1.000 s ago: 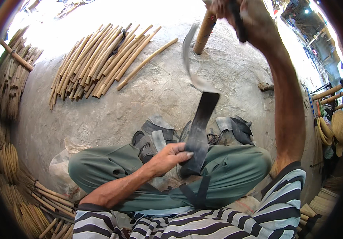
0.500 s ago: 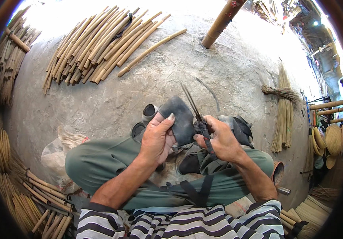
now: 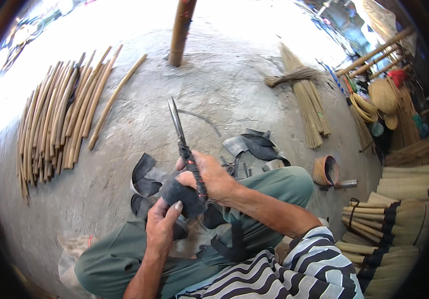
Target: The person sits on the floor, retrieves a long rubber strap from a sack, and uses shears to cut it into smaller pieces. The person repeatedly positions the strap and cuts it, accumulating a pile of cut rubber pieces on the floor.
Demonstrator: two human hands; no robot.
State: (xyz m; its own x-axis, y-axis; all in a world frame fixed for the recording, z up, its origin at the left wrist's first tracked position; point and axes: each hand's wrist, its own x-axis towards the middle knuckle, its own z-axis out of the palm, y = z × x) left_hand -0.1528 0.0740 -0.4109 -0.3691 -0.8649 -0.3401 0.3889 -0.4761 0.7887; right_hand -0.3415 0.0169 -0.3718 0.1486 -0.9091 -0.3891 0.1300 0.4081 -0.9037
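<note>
My left hand (image 3: 162, 222) pinches a flat piece of black rubber sheet (image 3: 187, 199) between thumb and fingers, above my crossed legs. My right hand (image 3: 209, 177) is closed round the dark wrapped handles of a pair of scissors (image 3: 185, 148). Their narrow metal blades point away from me and lie close together, beyond the sheet. The right fingers also touch the sheet's upper edge; whether they grip it I cannot tell. Black rubber offcuts (image 3: 147, 174) lie beyond my left hand, and more dark scraps (image 3: 260, 149) lie past my right knee. A thin dark strip (image 3: 202, 119) rests on the floor.
Cut bamboo poles (image 3: 57, 117) lie in a pile at the left. A bamboo post (image 3: 181, 37) stands ahead. At the right are a tied bundle of bristles (image 3: 307, 104), a round woven container (image 3: 325, 170) and stacked brooms (image 3: 399, 219). A pale plastic sack (image 3: 72, 261) sits by my left knee.
My view has turned to the right. My right hand has brought the scissors over against the rubber sheet, their blades now closer together. The left hand still holds the sheet.
</note>
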